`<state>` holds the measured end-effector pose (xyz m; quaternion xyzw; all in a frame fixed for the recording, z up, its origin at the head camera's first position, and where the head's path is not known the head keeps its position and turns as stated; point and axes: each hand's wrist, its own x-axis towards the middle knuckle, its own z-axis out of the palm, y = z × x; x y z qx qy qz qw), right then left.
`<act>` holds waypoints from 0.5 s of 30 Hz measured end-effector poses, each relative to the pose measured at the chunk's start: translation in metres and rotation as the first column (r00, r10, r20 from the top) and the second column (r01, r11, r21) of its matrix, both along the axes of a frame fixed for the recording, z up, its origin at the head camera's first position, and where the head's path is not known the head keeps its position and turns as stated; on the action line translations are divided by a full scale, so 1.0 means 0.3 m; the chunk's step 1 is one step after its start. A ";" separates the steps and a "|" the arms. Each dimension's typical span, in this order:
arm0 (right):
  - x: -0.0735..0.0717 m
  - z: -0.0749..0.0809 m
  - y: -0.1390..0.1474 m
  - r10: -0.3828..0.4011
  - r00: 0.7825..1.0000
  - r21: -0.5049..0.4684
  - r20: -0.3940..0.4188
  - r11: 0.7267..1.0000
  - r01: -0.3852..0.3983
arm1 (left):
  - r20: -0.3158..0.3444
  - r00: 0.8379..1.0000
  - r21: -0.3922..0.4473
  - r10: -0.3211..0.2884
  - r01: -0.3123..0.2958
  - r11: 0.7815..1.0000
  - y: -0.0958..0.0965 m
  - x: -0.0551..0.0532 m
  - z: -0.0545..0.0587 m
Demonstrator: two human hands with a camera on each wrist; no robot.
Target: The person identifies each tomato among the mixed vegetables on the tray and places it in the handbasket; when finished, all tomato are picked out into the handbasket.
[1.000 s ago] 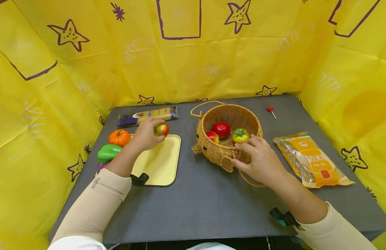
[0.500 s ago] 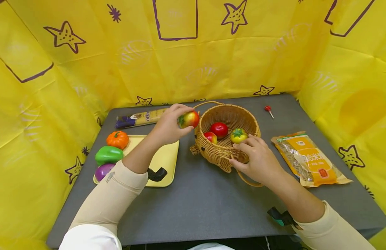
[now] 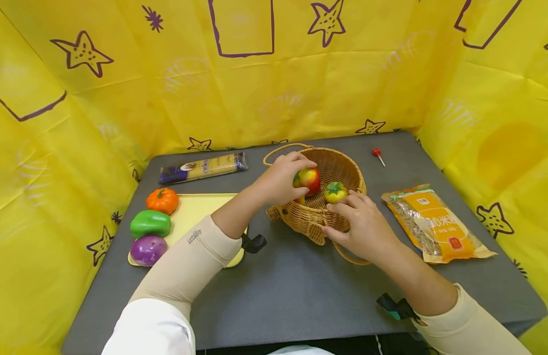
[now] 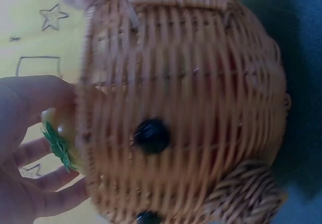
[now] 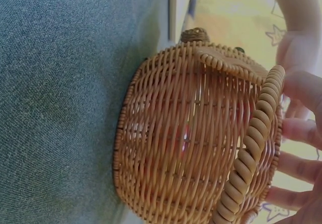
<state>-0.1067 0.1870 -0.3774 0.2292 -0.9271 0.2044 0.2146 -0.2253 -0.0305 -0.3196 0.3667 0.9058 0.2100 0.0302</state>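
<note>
In the head view my left hand (image 3: 284,180) holds a red-and-yellow toy tomato (image 3: 310,180) with a green leafy top over the left side of a wicker basket (image 3: 300,219) shaped like an animal's head. The left wrist view catches the tomato (image 4: 63,138) at the basket's rim, fingers spread round it. My right hand (image 3: 364,224) holds the front rim, fingertips over the edge and thumb outside. Inside lies a yellow tomato (image 3: 335,192) with a green top, close to those fingertips. Other red fruit is mostly hidden behind the left hand.
A yellow tray (image 3: 198,209) is at left, with an orange pumpkin (image 3: 162,200), a green pepper (image 3: 150,223) and a purple eggplant (image 3: 148,250) along its left side. Behind lies a pasta packet (image 3: 204,167). To the right are a red lollipop (image 3: 378,154) and an orange-and-clear food bag (image 3: 438,224).
My left hand has carried the red-and-yellow tomato rightward from above the tray to over the basket. The right hand has stayed at the basket's rim. The head view has shifted slightly.
</note>
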 end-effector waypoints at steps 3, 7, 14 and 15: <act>0.002 0.001 -0.004 0.005 1.000 -0.002 0.000 1.000 -0.005 | 0.016 1.000 -0.043 -0.009 0.010 0.999 0.023 -0.001 -0.023; 0.000 -0.002 -0.008 0.015 1.000 0.002 -0.013 1.000 -0.015 | 0.018 1.000 -0.082 -0.013 0.015 0.997 0.040 -0.003 -0.046; 0.001 0.003 -0.009 0.005 1.000 0.011 0.000 1.000 -0.005 | 0.044 0.999 -0.120 -0.028 0.034 0.992 0.057 -0.001 -0.054; 0.001 0.003 -0.009 0.003 1.000 0.012 0.002 1.000 -0.003 | 0.046 0.999 -0.122 -0.025 0.030 0.992 0.056 0.000 -0.053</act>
